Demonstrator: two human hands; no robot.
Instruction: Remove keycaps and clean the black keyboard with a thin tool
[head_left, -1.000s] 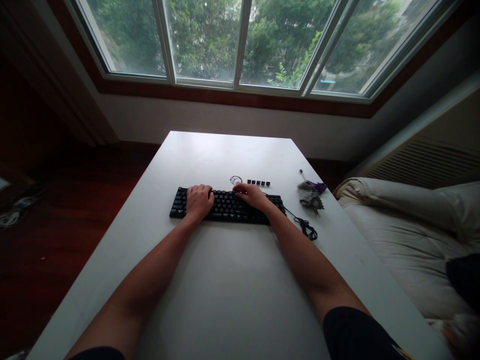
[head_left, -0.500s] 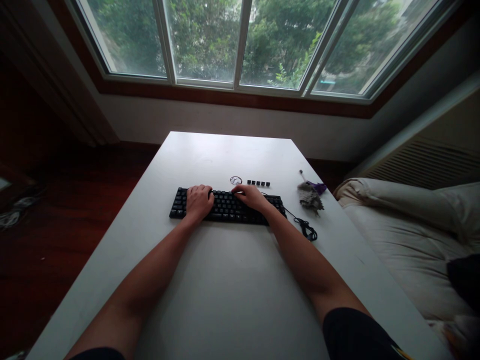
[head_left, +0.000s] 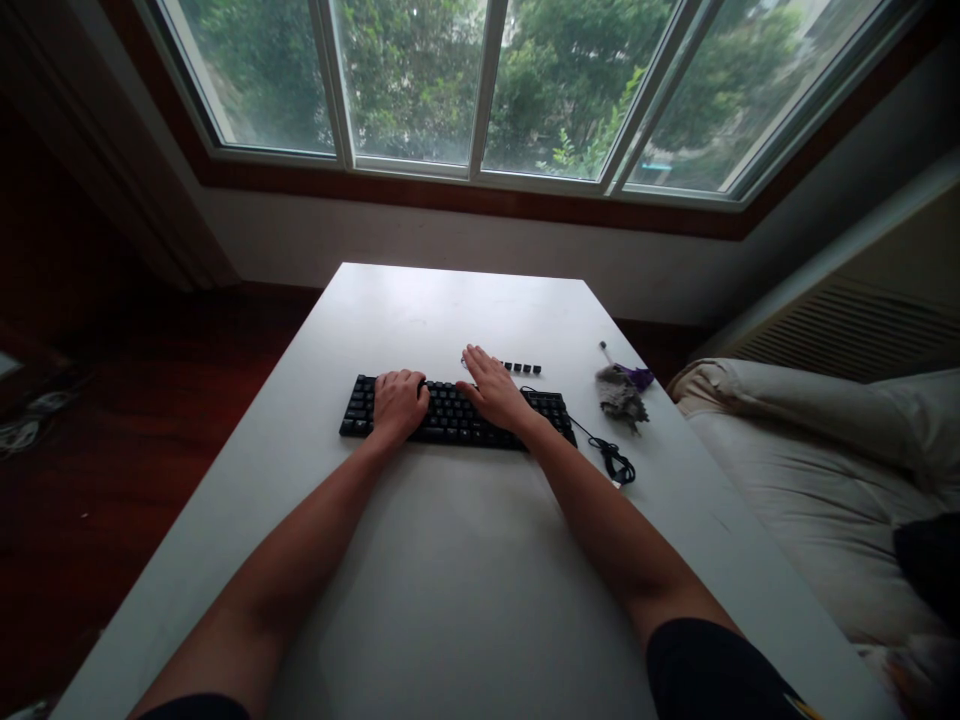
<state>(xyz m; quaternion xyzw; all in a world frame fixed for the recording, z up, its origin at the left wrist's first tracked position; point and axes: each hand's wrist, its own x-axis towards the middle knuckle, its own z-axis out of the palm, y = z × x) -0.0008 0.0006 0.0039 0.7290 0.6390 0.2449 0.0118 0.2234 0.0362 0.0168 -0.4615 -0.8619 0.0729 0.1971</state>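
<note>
A black keyboard [head_left: 450, 415] lies across the white table [head_left: 465, 560]. My left hand [head_left: 399, 400] rests on its left half with the fingers curled down onto the keys. My right hand [head_left: 491, 385] reaches past the keyboard's far edge with the fingers stretched out flat, covering the small wire ring that lay there. A short row of loose black keycaps [head_left: 523, 367] sits just right of those fingertips. Neither hand holds anything that I can see.
The keyboard's black cable [head_left: 611, 455] coils at its right end. A grey duster with a purple handle [head_left: 622, 390] lies near the table's right edge. A cushioned seat [head_left: 817, 480] stands to the right, windows behind, and dark wooden floor [head_left: 112, 450] on the left.
My right hand has lifted off the keys and stretched forward over the keyboard's far edge, hiding the wire ring. The left hand has stayed put.
</note>
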